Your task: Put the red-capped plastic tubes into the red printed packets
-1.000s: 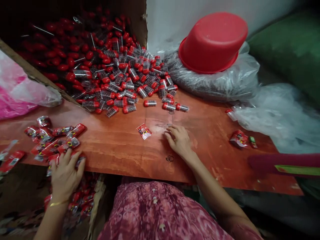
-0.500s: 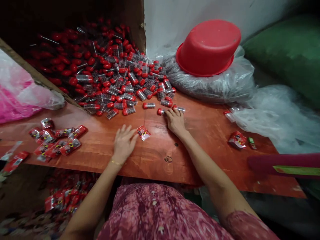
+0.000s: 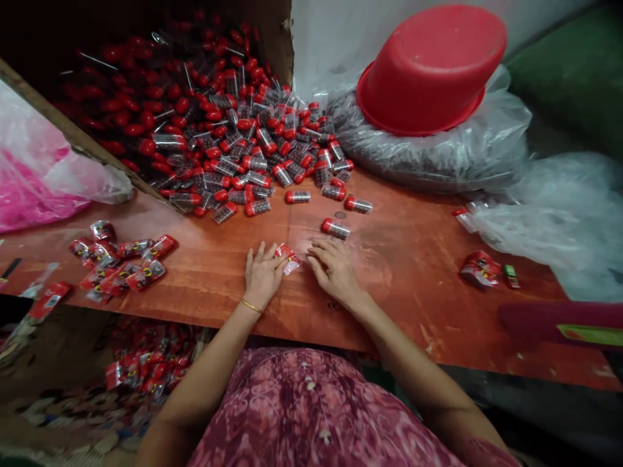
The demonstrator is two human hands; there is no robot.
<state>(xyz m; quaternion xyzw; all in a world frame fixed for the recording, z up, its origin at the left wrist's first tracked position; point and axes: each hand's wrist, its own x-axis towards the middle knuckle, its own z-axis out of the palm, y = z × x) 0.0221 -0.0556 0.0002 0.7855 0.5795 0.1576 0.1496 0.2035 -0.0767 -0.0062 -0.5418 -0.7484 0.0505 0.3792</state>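
"Packet (image 3: 291, 262), where is it?"

"On the table (image 3: 413, 272), between the left hand (image 3: 264, 275) and the right hand (image 3: 335, 271), with the left thumb over its edge."

"Is the left hand gripping it?"

"I can't tell; its fingers spread loosely and the palm side is hidden."

"And the right hand?"

"Half open, fingers bent, just right of the packet."

"What lies around them?"

"A red-capped tube (image 3: 335, 229) just beyond the right fingertips and, well left of the left hand, a cluster of red wrapped pieces (image 3: 117, 277)."
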